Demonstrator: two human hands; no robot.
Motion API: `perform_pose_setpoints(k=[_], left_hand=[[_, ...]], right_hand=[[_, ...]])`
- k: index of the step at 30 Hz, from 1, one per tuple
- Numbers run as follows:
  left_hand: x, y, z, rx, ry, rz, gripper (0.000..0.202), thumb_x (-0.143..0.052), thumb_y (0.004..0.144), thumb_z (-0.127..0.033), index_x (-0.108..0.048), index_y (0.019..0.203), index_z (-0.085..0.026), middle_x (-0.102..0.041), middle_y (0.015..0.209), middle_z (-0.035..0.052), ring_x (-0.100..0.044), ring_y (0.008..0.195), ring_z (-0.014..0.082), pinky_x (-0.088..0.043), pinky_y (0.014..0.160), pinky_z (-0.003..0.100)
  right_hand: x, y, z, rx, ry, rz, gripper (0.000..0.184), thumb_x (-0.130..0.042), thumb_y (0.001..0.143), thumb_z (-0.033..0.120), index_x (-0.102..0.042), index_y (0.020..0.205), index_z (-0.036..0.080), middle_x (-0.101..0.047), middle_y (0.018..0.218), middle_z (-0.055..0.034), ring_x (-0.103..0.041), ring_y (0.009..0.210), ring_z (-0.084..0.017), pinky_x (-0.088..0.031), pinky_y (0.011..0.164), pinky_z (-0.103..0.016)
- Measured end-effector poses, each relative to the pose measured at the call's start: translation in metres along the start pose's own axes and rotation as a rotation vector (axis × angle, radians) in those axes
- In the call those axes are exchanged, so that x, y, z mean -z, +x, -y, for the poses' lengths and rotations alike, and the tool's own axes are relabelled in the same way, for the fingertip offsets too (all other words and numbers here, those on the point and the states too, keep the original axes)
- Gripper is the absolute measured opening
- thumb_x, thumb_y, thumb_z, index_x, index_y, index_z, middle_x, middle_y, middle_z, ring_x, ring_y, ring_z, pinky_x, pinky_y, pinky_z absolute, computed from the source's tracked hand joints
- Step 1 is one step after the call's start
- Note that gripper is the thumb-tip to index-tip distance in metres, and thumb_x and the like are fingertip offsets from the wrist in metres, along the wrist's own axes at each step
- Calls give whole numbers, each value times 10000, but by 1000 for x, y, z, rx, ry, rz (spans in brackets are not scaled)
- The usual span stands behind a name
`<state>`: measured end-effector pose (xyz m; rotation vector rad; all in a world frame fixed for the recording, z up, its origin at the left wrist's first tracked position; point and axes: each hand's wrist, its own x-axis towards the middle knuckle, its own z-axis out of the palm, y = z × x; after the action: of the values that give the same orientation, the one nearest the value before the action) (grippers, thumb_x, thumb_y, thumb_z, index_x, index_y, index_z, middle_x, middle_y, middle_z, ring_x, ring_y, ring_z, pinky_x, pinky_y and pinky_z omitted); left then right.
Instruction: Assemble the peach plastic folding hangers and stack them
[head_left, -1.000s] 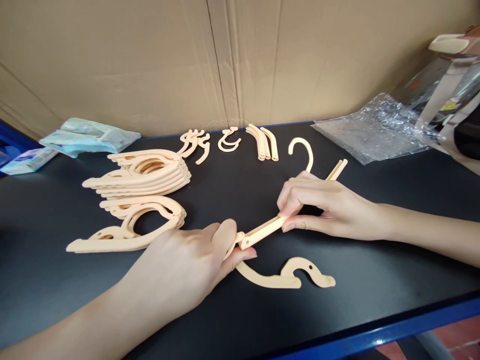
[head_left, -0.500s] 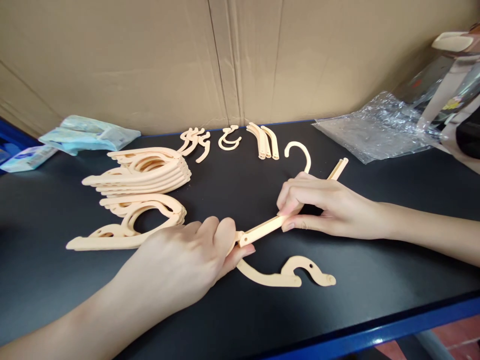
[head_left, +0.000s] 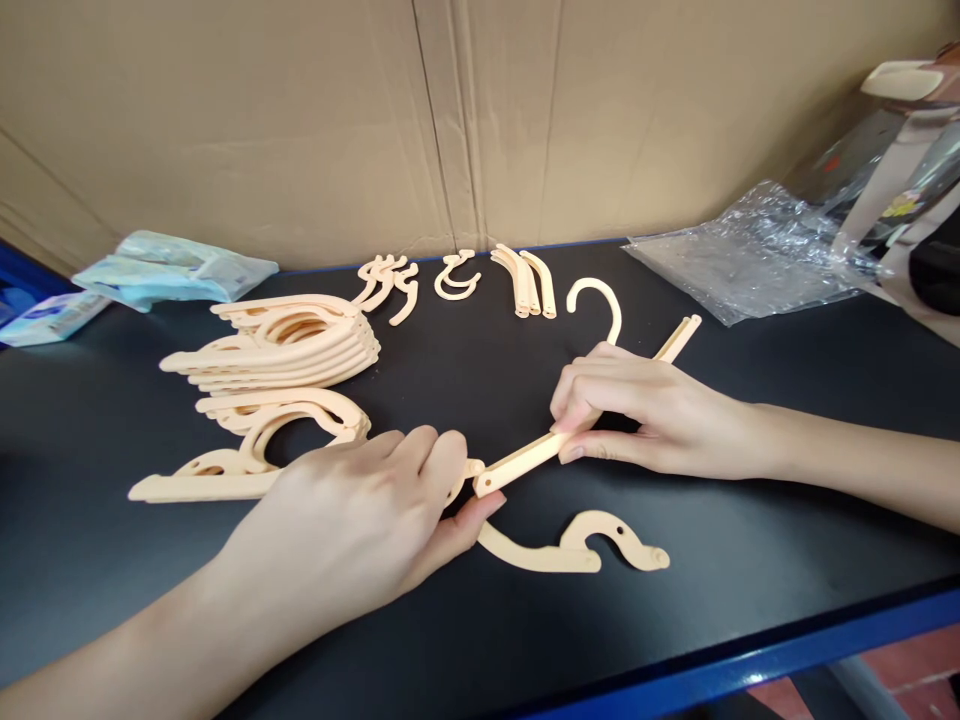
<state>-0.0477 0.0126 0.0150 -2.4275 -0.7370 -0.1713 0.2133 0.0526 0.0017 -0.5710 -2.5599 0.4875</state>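
My right hand (head_left: 637, 410) pinches a cream plastic folding hanger; one channelled arm (head_left: 525, 462) slants down-left, the other arm (head_left: 679, 338) sticks out behind the hand, and its hook (head_left: 604, 300) points away from me. My left hand (head_left: 375, 510) is closed on a small cream hanger piece (head_left: 474, 468), mostly hidden by the fingers. The tip of that piece is at the holed end of the channelled arm, and my left thumb lies just under this end. Below it on the table lies a loose curved hanger piece (head_left: 536, 558) with a notched, S-shaped end piece (head_left: 615, 535).
Stacked folded hangers (head_left: 277, 345) lie at left. Farther back are small curved pieces (head_left: 386, 285), loose hooks (head_left: 456, 278) and arm pieces (head_left: 525, 282). Clear plastic bag (head_left: 742, 255) and bottle (head_left: 900, 170) at right, blue packet (head_left: 172, 265) at left, cardboard (head_left: 300, 120) behind.
My left hand has shifted slightly left, and more of the small piece's tip shows beside the arm's end. The right hand keeps its hold, almost still.
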Motion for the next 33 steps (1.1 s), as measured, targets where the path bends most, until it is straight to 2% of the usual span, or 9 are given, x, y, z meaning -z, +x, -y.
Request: perform_pose_setpoints(k=[6,11,19,26,33], left_hand=[[-3,-2,0,84,-190,11,401,-316,1016,-377,-442,675,-206,-444,484,-48,-475,351,137,-268,397,266],[2,0,2,134,-173,-58,394,-341,1005,-376,-389,647,-218,-392,457,-63,-407,320,121,-258,384,255],[-3,-2,-6,239,-342,-5,322,-403,960,-387,-307,691,-237,-374,464,-85,-391,331,111,-235,394,241],[-7,-2,-7,172,-355,19,337,-311,1016,-362,-369,715,-223,-485,481,-59,-480,347,132,-259,393,251],[-3,0,-6,81,-221,-3,469,-259,1039,-351,-436,633,-199,-467,455,-34,-497,329,131,-266,368,266]], right_hand=[[-1,-1,-2,-12,36,-27,107,-574,956,231,-591,874,165,-646,836,-18,-601,775,-126,-404,815,-291],[-1,-1,-3,-8,74,-53,103,-591,947,237,-592,877,162,-650,836,-20,-614,776,-127,-418,793,-287],[-1,0,-2,7,50,-51,90,-603,941,223,-596,871,167,-633,832,-12,-598,775,-119,-418,806,-281],[-1,-1,-2,11,41,-48,95,-589,950,223,-597,873,168,-631,837,-12,-590,774,-118,-409,821,-286],[-2,-2,-4,21,37,-39,96,-588,951,219,-587,873,164,-631,838,-11,-597,785,-116,-399,836,-290]])
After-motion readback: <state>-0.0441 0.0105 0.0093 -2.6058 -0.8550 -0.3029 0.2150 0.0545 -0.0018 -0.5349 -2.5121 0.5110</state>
